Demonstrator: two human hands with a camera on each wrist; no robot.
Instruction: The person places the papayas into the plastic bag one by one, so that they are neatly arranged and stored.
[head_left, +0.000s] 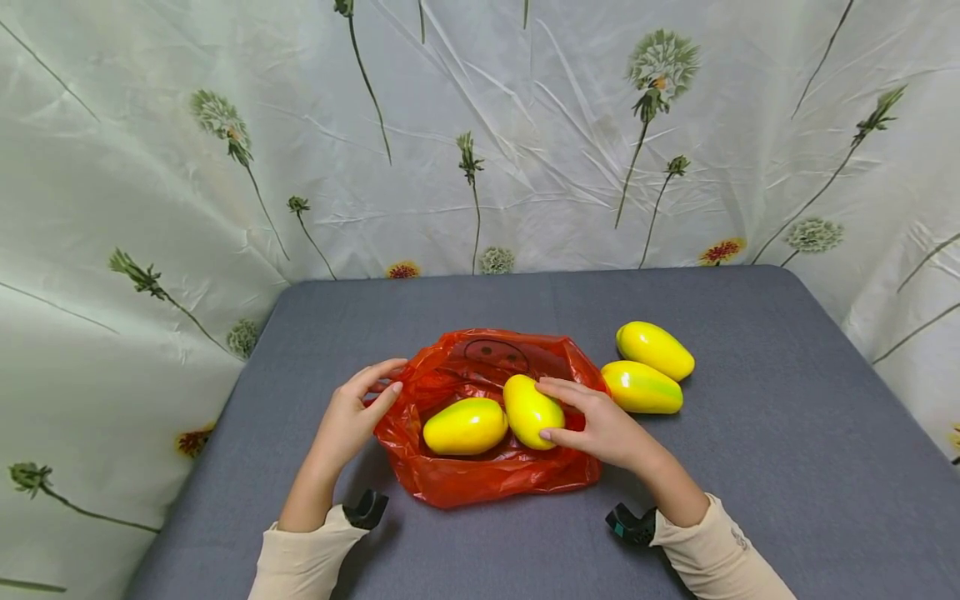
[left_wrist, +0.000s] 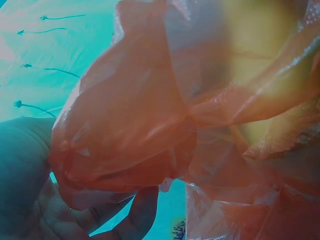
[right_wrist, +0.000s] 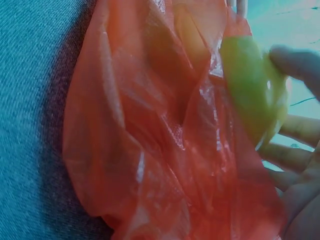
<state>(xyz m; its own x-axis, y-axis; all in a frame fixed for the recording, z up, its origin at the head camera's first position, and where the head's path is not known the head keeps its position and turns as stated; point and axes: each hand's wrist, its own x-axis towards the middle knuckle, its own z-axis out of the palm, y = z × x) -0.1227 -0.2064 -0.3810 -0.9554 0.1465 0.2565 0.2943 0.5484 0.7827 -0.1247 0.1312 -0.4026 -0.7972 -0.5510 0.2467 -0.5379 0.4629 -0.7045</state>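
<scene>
A red plastic bag [head_left: 487, 483] lies with its mouth spread wide in the middle of the table. Inside it, on the left, rests one yellow mango [head_left: 465, 427]. My right hand [head_left: 600, 425] grips a second mango [head_left: 531, 412] at the bag's opening, its thumb low and its fingers along the top. In the right wrist view that mango [right_wrist: 252, 85] shows beside the bag's red film [right_wrist: 165, 150]. My left hand [head_left: 356, 417] holds the left edge of the bag, and the left wrist view shows the film [left_wrist: 125, 125] between thumb and fingers.
Two more mangoes lie side by side to the right of the bag, a rear one [head_left: 655, 350] and a front one [head_left: 642, 387]. Grey cloth covers the table [head_left: 787, 433]. A white curtain [head_left: 420, 192] with a dandelion print hangs behind and along the sides.
</scene>
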